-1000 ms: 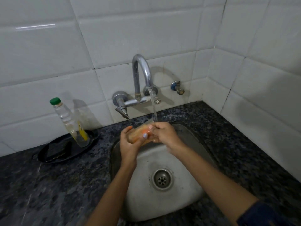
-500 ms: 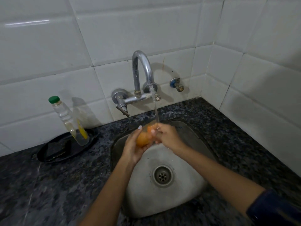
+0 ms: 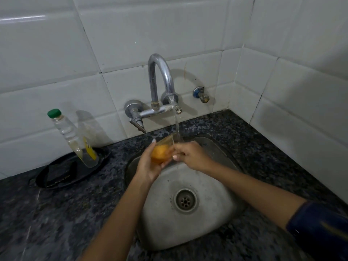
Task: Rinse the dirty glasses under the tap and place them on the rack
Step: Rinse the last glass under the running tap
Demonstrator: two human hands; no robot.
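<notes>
A clear glass [image 3: 163, 150] with an orange tint at its base is tilted over the back of the steel sink [image 3: 216, 219]. My left hand [image 3: 148, 166] cups it from below and the left. My right hand [image 3: 190, 155] grips its rim side from the right. Water runs from the curved chrome tap [image 3: 160, 76] in a thin stream [image 3: 177, 127] that falls at the glass's mouth, by my right fingers. No rack is in view.
A clear bottle [image 3: 73, 138] with a green cap stands tilted on a black tray [image 3: 56, 176] at the left on the dark granite counter [image 3: 47, 223]. A small blue valve [image 3: 200, 94] sticks out of the tiled wall. The sink drain [image 3: 185, 200] lies below my hands.
The glass has been turned in my hands, so its orange base now faces me and its mouth points up toward the stream. Both hands stay under the tap.
</notes>
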